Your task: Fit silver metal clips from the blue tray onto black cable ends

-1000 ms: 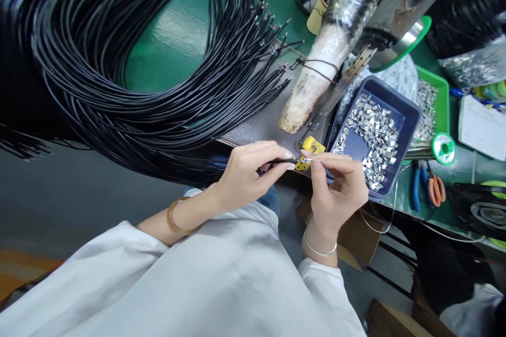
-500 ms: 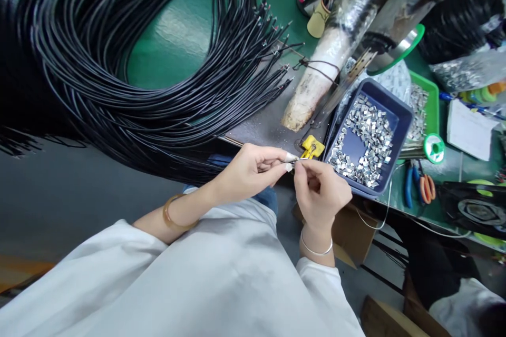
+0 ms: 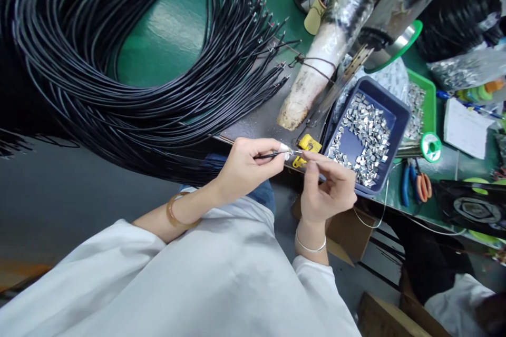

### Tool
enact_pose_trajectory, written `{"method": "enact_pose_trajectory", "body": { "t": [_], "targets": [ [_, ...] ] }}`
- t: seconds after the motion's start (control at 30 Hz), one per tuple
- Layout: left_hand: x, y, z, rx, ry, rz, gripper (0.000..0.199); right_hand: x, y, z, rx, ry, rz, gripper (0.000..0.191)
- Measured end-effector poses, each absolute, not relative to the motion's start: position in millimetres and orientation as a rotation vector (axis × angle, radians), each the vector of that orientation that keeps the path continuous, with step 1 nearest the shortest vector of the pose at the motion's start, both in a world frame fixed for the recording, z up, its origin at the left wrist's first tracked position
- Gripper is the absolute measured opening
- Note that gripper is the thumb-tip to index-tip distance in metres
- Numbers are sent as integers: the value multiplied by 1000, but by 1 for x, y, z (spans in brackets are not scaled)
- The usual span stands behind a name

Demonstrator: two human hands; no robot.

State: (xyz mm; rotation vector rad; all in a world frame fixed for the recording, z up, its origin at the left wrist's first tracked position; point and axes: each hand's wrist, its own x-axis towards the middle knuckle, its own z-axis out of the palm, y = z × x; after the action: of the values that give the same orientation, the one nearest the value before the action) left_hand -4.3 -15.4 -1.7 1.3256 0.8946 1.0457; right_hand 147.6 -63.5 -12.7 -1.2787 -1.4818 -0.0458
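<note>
My left hand [image 3: 253, 166] pinches a thin black cable [image 3: 271, 155] near its end, a white covering on a fingertip. Past those fingers, the cable's stripped tip shows fine pale wires pointing right. My right hand [image 3: 328, 184] is closed at that tip, index finger against or very near the wire ends; whatever lies between thumb and finger is too small to make out. Just behind the fingers is a yellow plastic piece [image 3: 310, 143] at the bench edge. A large bundle of black cables [image 3: 158, 105] curves across the bench on the left, its stripped ends towards the middle.
A dark blue bin [image 3: 399, 116] of small metal pieces stands right of my hands, a green tray [image 3: 429, 102] behind it. A whitish tube [image 3: 312, 73] slants over the bench. Pliers [image 3: 407, 184], a solder spool [image 3: 430, 147] and paper [image 3: 462, 129] lie right. Cardboard boxes [image 3: 350, 231] sit below.
My right hand has drawn slightly right and away from my left, so the cable's stripped tip now shows between them. The view has shifted a little.
</note>
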Motion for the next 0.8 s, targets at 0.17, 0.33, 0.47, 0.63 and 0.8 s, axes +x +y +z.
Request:
{"method": "enact_pose_trajectory", "body": {
  "t": [0.17,0.33,0.47,0.63,0.8],
  "targets": [
    [1,-8,0,1178,894,989,11,145,-59,-16,-1327,-1582,-134,15],
    [5,-5,-4,1182,921,1018,9,145,-54,-18,-1332,-1548,-68,15],
    [6,-4,-4,1203,940,1058,10,146,-52,-14,-1353,-1551,-122,15],
    [3,-3,-4,1214,890,1063,9,145,-56,-12,-1313,-1588,-62,19],
    [1,-4,-3,1213,852,1017,10,147,-58,-14,-1312,-1632,-47,17]
  ]
}}
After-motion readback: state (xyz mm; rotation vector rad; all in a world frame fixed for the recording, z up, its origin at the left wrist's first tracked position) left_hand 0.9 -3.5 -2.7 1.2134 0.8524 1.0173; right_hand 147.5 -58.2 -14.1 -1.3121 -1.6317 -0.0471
